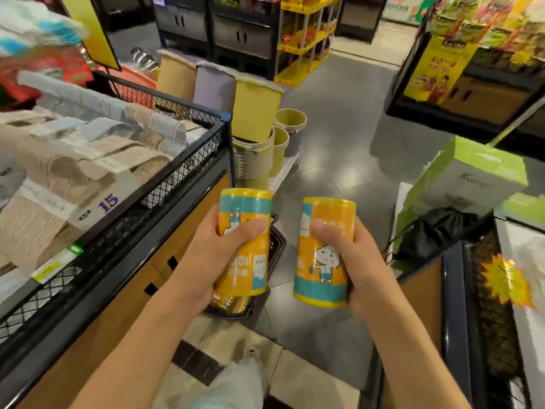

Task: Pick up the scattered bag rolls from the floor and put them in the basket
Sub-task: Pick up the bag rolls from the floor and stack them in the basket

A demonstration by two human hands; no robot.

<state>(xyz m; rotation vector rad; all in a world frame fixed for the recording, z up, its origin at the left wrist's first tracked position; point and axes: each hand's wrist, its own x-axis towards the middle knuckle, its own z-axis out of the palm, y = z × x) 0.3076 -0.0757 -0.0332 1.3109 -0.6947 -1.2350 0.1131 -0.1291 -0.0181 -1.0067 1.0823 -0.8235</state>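
My left hand (216, 256) grips a yellow and teal bag roll (247, 211) with a cartoon print, held upright at chest height. Beside it, my right hand (351, 262) grips a second matching bag roll (323, 271), also upright. The two rolls are a small gap apart. Below the left roll a black basket (275, 249) stands on the floor, mostly hidden by my hand, with more yellow rolls (228, 302) showing inside it.
A black mesh bin of folded cloths (97, 160) runs along the left. Stacked plastic buckets (265, 143) stand ahead on the left. A green box (460, 184) and a black bag (436, 231) sit on a display at right. Grey floor (339, 137) stretches ahead between them.
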